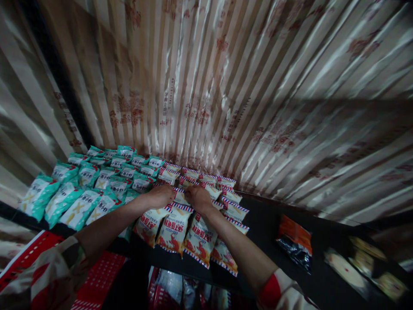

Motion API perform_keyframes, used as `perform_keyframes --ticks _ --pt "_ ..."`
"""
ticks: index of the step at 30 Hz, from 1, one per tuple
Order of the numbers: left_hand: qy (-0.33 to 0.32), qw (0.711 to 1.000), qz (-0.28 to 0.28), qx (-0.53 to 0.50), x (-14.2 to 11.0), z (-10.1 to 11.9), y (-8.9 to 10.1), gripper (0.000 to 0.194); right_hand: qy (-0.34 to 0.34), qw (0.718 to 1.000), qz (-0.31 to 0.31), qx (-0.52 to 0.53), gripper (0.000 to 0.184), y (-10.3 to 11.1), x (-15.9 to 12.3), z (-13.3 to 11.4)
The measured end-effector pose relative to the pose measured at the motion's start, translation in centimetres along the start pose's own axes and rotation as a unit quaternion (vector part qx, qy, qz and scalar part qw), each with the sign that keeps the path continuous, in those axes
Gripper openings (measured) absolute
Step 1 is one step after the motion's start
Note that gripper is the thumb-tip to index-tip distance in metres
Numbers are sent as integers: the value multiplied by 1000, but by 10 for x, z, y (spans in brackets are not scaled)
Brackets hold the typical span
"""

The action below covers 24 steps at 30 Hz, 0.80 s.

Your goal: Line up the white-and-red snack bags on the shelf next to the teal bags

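Rows of cream snack bags (172, 230) with striped edges, red print and an orange lower part stand on the dark shelf. My left hand (161, 196) reaches among them, fingers closed at the left edge of a snack bag (180, 198) in a middle row. On that bag's right side my right hand (197, 198) is curled, its fingertips partly hidden. Packed close on the left are several rows of teal and white snack bags (79, 209), and my left forearm passes over their front right corner.
Right on the dark shelf (258, 224) lie an orange and black packet (295, 241), a flat round pack (346, 269) and small yellowish packs (392, 286). Striped plastic sheeting (206, 86) hangs behind. Red baskets (100, 275) stand below the front edge, one holding packets.
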<state>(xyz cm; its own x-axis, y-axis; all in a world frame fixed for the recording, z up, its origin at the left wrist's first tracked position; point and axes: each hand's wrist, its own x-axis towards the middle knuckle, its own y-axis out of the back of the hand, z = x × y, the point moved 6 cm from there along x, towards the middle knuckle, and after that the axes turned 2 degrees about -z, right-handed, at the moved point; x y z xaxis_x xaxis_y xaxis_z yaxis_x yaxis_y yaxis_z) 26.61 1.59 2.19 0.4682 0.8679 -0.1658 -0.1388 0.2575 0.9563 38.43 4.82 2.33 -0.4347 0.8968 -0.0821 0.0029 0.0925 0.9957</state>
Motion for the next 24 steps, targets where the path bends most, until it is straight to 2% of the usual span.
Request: perform_keyframes --ticks 11,19,24 --pt "-10 1000 15 -12 -2 -4 3 13 -12 1000 1 6 29 -2 4 -1" --pt "43 992 118 -18 10 -13 17 23 -2 1000 20 17 28 0 4 -2" --pt "12 993 112 -31 21 -11 12 29 0 999 31 25 27 1 4 -1"
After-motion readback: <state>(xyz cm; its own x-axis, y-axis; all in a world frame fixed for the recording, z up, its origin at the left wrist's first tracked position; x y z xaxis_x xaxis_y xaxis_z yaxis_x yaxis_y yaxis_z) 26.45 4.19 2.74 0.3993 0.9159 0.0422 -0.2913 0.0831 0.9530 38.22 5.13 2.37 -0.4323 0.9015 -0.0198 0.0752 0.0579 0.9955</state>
